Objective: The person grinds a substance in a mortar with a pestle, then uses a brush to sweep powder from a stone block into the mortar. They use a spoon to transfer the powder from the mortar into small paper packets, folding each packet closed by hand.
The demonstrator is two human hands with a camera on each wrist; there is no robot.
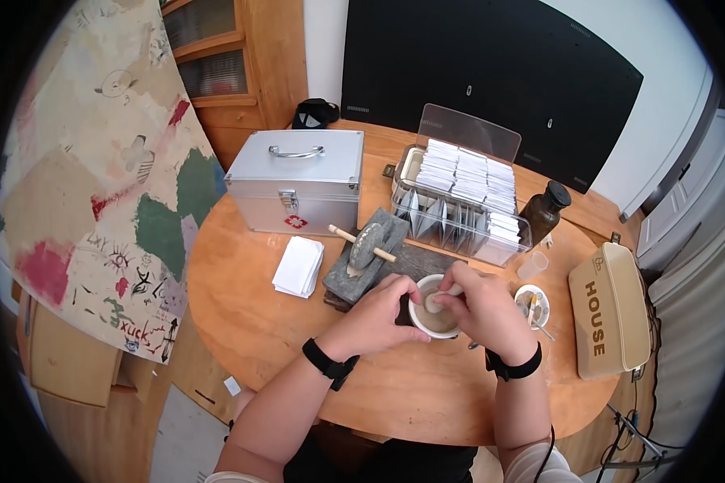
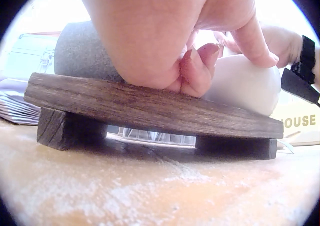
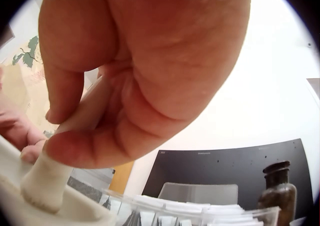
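Observation:
A white mortar (image 1: 418,324) stands on a dark wooden stand (image 2: 150,108), with a light brown substance in its bowl. My right hand (image 1: 483,310) grips a white pestle (image 3: 82,118), fingers and thumb curled round it, its head down inside the bowl. My left hand (image 1: 379,315) holds the mortar by its rim, thumb on the near side and fingers at the far side. In the left wrist view the thumb lies against the white outer wall (image 2: 245,83), and other fingers are curled above the wooden stand.
Left of the mortar is a grey stone block (image 1: 345,283) with a stone wheel (image 1: 367,244). Behind stand a metal case (image 1: 294,173) and a clear box of packets (image 1: 467,181). Paper sheets (image 1: 298,267) lie left; a brown bottle (image 1: 544,211), small bowl (image 1: 542,299) and beige box (image 1: 612,314) stand right.

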